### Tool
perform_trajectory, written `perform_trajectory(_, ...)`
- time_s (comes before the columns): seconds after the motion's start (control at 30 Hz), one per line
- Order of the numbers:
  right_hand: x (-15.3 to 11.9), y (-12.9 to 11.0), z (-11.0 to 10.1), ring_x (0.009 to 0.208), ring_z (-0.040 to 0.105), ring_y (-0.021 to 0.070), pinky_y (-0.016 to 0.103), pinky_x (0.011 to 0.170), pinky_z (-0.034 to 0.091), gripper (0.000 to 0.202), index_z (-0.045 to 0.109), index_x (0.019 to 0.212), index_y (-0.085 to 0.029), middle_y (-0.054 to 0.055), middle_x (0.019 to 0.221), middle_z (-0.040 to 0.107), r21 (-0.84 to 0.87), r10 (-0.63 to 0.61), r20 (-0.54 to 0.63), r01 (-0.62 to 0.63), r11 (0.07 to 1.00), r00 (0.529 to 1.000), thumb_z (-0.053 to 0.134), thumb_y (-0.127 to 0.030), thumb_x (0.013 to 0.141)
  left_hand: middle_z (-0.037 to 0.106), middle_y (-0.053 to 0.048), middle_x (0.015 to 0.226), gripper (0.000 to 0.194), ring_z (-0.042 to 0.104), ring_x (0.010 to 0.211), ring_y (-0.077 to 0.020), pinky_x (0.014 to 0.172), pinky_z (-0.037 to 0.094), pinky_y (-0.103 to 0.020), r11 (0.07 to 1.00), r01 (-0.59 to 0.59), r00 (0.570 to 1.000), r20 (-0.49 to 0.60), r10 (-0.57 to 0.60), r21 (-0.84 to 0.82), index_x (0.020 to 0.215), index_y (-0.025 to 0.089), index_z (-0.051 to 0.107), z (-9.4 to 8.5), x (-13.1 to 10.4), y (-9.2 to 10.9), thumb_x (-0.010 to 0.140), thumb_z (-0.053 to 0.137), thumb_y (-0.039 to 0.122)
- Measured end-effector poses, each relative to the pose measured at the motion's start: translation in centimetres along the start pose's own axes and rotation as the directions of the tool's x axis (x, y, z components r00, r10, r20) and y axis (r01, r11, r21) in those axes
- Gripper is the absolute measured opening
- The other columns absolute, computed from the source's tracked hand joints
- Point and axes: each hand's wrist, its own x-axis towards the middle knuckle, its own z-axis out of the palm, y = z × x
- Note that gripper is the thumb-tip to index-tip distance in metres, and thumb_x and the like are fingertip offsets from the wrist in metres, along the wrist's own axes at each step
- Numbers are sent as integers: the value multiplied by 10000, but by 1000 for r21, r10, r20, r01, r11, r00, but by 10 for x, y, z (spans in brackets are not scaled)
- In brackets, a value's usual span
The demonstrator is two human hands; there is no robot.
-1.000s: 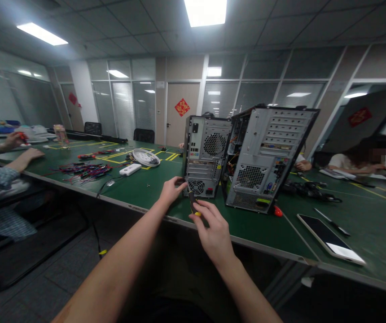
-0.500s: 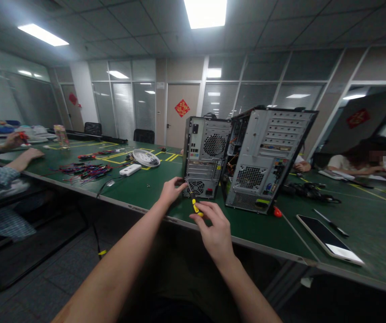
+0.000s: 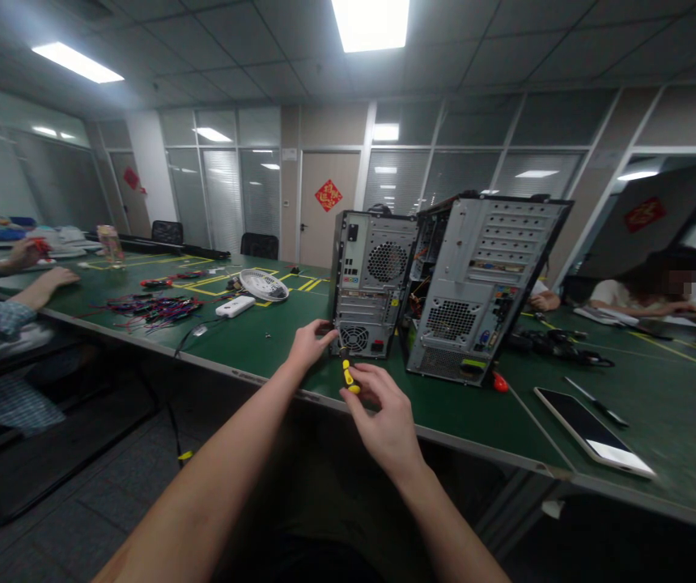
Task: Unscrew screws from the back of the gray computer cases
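A small computer tower (image 3: 375,275) stands upright with its ports and fan grilles facing me. My right hand (image 3: 384,413) grips the end of a screwdriver (image 3: 348,374) with a yellow and black handle. The screwdriver points up at the tower's lower left corner, beside the bottom fan grille; its tip is too small to make out. My left hand (image 3: 310,343) has thumb and forefinger close together, touching the tower's lower left edge. Whether anything is between those fingertips is hidden. Just right, a larger open-sided computer tower (image 3: 466,291) leans slightly.
On the green table (image 3: 475,421) lie a phone (image 3: 591,429), a pen (image 3: 596,401), a red round object (image 3: 500,382) and black cables (image 3: 558,346). Leftward are a wire pile (image 3: 157,312), a white basket (image 3: 263,285) and a white power strip (image 3: 235,306). People sit at both sides.
The screwdriver's handle has turned and tilted slightly left in my right hand, whose fingers have shifted a little left. My left hand stays at the tower's edge.
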Motion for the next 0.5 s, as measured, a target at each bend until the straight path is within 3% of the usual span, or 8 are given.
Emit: perform_trajectory(0.5,-1,1,2,987,740,218,340,852,660,211,745,1139,-216,110,1214,704,-3,3,-11,-3,1000,1000,710,-257,934,813,-82,1080,212,768,990,-218,934,598,-345,999,-24,1000,-3,24,23,1067,195,750,1,1,-5,899,740,323)
